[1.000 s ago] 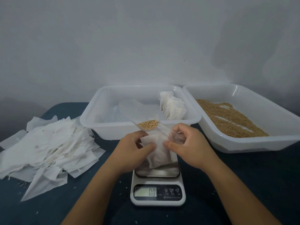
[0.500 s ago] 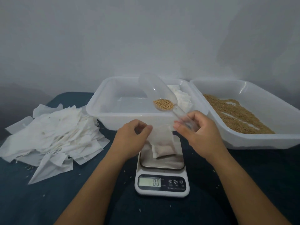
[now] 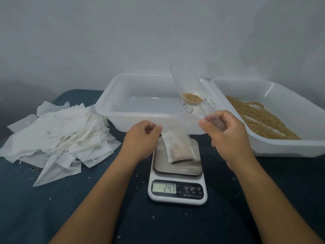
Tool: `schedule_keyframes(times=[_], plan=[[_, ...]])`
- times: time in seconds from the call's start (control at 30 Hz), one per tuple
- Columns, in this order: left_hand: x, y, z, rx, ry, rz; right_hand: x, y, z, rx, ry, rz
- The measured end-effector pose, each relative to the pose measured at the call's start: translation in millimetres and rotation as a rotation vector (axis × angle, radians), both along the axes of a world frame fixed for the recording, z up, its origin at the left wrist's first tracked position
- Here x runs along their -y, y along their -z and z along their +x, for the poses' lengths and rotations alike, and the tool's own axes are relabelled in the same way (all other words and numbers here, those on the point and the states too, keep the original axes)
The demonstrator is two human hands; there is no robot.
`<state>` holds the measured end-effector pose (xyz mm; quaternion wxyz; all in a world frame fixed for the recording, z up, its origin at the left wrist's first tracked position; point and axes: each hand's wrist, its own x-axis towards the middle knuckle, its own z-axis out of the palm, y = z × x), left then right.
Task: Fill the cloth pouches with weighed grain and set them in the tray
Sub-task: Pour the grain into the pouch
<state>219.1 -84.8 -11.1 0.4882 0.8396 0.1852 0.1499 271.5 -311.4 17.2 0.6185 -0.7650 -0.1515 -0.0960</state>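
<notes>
A white cloth pouch holding some grain rests on the steel plate of the kitchen scale, whose display reads 24.7. My left hand pinches the pouch's top edge and holds it up. My right hand grips the handle of a clear plastic scoop, raised and tilted back above the pouch, with a little grain in its base. Behind the scale stands the white tray; filled pouches show at its right side, mostly hidden by the scoop.
A second white tray at the right holds loose grain. A heap of empty white pouches lies at the left on the dark blue cloth. Stray grains dot the cloth around the scale.
The pouch has come down onto the scale plate and the reading went from 0.0 to 24.7. My right hand lifted the scoop up and to the right, away from the pouch.
</notes>
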Motion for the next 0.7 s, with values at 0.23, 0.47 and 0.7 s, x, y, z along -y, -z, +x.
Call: schedule_keyframes(times=[0.23,0.47,0.7], plan=[[2,-2,-1,-0.024,0.027,0.013,0,2,1,0.002,0.012,-0.001],[7,-1,-3,-0.07,0.117,0.092,1,3,2,0.015,0.028,-0.018],[19,-6,-6,0.009,0.167,0.047,3,2,3,0.023,0.05,-0.039]])
